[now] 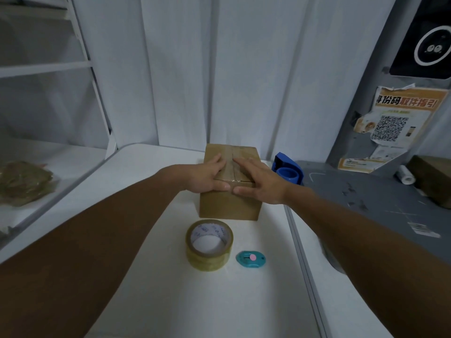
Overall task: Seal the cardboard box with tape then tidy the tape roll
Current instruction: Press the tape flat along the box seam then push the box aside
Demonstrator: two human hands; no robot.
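Nearest the camera, two bare forearms reach out over the white table [151, 276] toward the cardboard box [229, 203], which stands upright near the far middle of it. Both hands lie flat on the box top, the left hand [207, 178] and the right hand [262, 182] either side of the centre seam, fingers spread and pressing, gripping nothing. A glossy strip of clear tape [230, 164] appears to run along the seam and over the near edge, so the sealing looks mostly done, with smoothing under way. The tape roll [209, 245] lies on its side just in front of the box, untouched, beside a small teal cutter [251, 258]; tidying it is still left.
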